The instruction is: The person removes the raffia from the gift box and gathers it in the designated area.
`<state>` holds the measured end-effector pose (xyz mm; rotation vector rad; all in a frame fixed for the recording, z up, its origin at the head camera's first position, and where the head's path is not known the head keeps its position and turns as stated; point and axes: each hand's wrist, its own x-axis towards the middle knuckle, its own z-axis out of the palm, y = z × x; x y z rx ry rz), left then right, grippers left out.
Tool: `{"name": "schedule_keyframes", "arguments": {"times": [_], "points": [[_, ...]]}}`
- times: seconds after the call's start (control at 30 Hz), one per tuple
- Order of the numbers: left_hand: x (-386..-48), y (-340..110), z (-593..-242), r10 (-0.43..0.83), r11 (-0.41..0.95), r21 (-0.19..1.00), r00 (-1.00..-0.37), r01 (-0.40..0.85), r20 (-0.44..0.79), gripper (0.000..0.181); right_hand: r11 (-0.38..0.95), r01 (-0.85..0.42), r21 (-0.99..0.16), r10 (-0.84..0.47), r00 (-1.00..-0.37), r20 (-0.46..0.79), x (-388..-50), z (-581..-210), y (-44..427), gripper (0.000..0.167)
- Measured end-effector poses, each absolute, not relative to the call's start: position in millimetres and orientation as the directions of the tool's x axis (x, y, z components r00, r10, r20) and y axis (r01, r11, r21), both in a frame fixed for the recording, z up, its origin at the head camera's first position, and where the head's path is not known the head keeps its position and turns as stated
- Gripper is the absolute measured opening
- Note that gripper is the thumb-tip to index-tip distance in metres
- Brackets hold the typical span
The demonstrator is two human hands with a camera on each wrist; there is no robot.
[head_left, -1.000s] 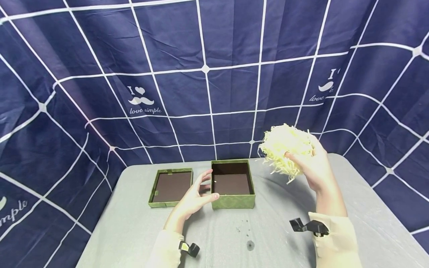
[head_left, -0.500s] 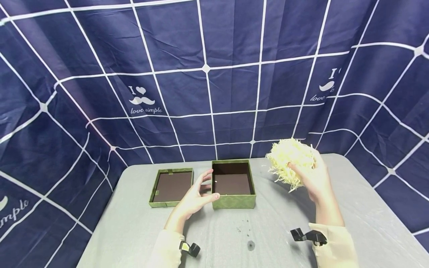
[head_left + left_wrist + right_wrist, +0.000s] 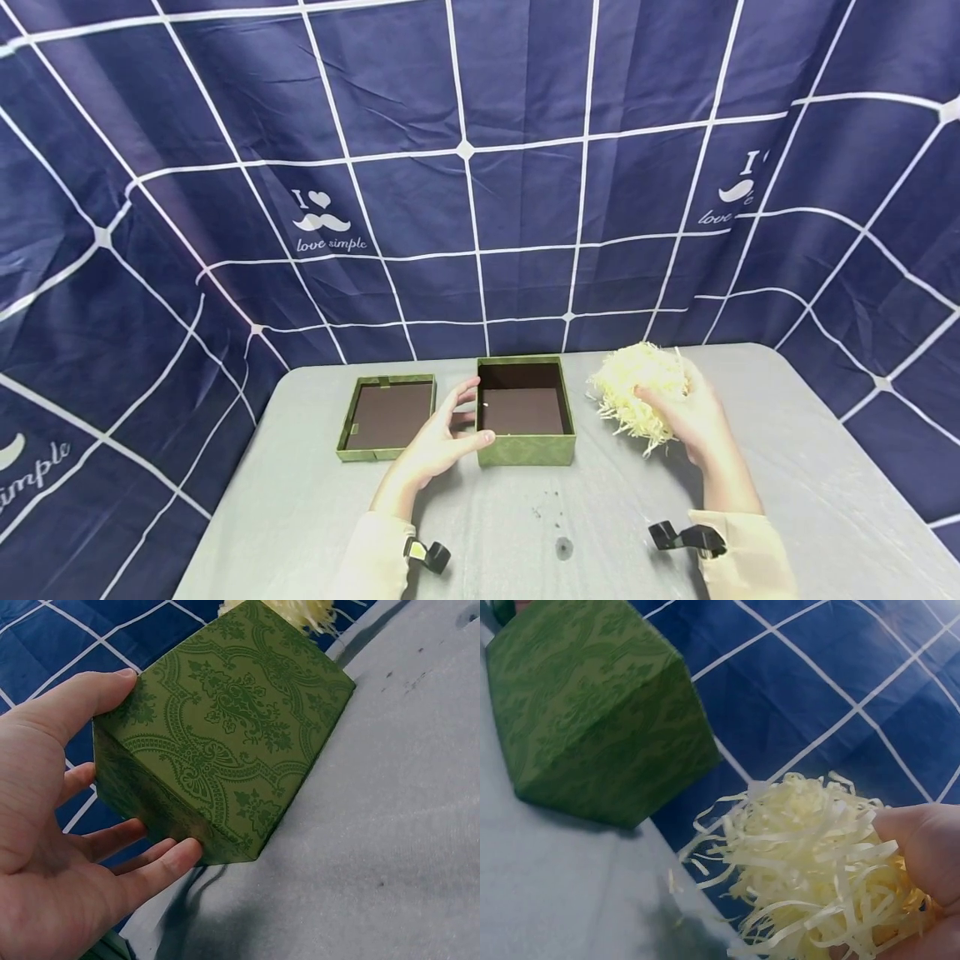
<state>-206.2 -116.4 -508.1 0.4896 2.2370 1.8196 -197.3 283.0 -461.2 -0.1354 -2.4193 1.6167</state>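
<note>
A square green patterned box (image 3: 525, 451) with a dark brown inside stands on the table, its top uncovered. My left hand (image 3: 442, 440) holds it at the left: the thumb lies on the front face near the corner, and the fingers touch the left side, as the left wrist view shows. To the right of the box, my right hand (image 3: 693, 410) grips a loose bundle of pale yellow shredded paper (image 3: 637, 387), with strands hanging down. In the right wrist view the shredded paper (image 3: 817, 862) is apart from the box (image 3: 592, 712). The fingers behind the bundle are mostly hidden.
A shallow green lid (image 3: 390, 414), brown side up, lies left of the box, close to my left forearm. A grey cloth covers the table (image 3: 495, 533), with small dark spots in front of the box. A navy curtain (image 3: 525, 200) with white lines hangs behind and at both sides.
My right hand has come down toward the table with the shredded paper, staying right of the box. My left hand, the box and the lid have kept their places.
</note>
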Motion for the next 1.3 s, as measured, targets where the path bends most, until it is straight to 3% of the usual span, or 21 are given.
{"name": "schedule_keyframes", "arguments": {"times": [0.3,0.57,0.73,1.3], "points": [[-205,-115,-506,0.387,0.183,0.976,-0.921,0.121,0.041,0.091,0.486,0.008,-0.874,0.177,-0.98,0.089,-198,-473,281,0.075],[-206,-116,-505,0.391,0.185,0.976,-0.919,0.117,0.036,0.091,0.532,0.07,-0.844,0.068,-0.997,-0.04,-203,-476,282,0.102],[-205,-116,-504,0.393,0.184,0.976,-0.919,0.116,0.035,0.091,0.542,0.099,-0.834,0.037,-0.995,-0.094,-203,-479,283,0.106],[-206,-117,-503,0.403,0.239,0.956,-0.913,0.172,0.064,0.091,0.569,0.042,-0.821,-0.031,-0.997,-0.073,-198,-467,286,0.117]]}}
